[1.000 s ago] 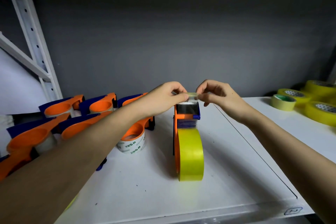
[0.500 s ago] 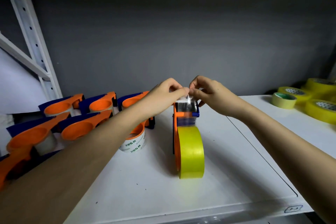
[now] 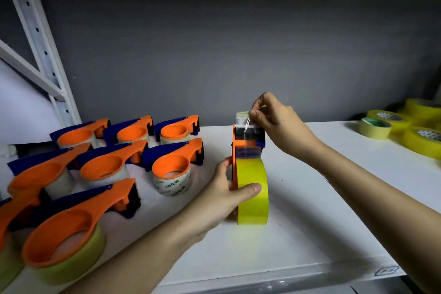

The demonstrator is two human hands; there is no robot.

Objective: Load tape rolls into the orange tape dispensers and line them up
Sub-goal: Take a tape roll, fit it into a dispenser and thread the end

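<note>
One orange dispenser (image 3: 235, 150) stands on edge between our hands, long axis pointing away from us. Our left hand (image 3: 223, 194) grips its yellow roll (image 3: 253, 192); our right hand (image 3: 274, 117) pinches the tape end (image 3: 243, 118). Left of our left hand lie seven loaded dispensers (image 3: 171, 164); four spare rolls (image 3: 375, 127) sit beyond our right

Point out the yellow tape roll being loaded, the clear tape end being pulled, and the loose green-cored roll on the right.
Yellow tape roll (image 3: 253, 174): head view, on its outer curved face.
Clear tape end (image 3: 243, 119): head view, on the raised strip beside the right hand's fingertips.
Loose green-cored roll (image 3: 375, 128): head view, on its outer wall.
</note>
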